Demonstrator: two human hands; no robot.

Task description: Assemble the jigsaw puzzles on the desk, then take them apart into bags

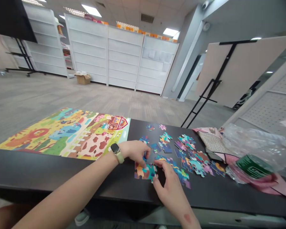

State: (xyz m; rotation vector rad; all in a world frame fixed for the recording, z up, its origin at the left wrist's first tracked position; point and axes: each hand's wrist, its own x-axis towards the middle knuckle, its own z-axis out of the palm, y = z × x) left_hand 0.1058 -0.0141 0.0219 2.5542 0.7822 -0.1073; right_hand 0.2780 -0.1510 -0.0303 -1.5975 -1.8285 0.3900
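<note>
Near the table's front edge lies a joined patch of jigsaw puzzle pieces point(140, 172), orange and teal. My left hand point(134, 152), with a watch on its wrist, curls over the top of this patch. Its thumb and fingers are bent onto a puzzle piece, partly hidden beneath them. My right hand point(168, 183) is at the patch's right side, thumb and index finger bent around the edge of a teal puzzle piece point(153, 170). More pieces point(173, 163) lie just beyond the right hand, partly covered by it. Loose puzzle pieces point(196, 162) are spread and overlapping farther right.
Two finished-looking picture sheets, one with animals point(54, 133) and one with a farm point(97, 140), cover the table's left. A clear plastic bottle with a green label point(254, 166) lies on pink cloth point(269, 186) at right. Beyond stand white shelves point(124, 57) and an easel point(216, 76).
</note>
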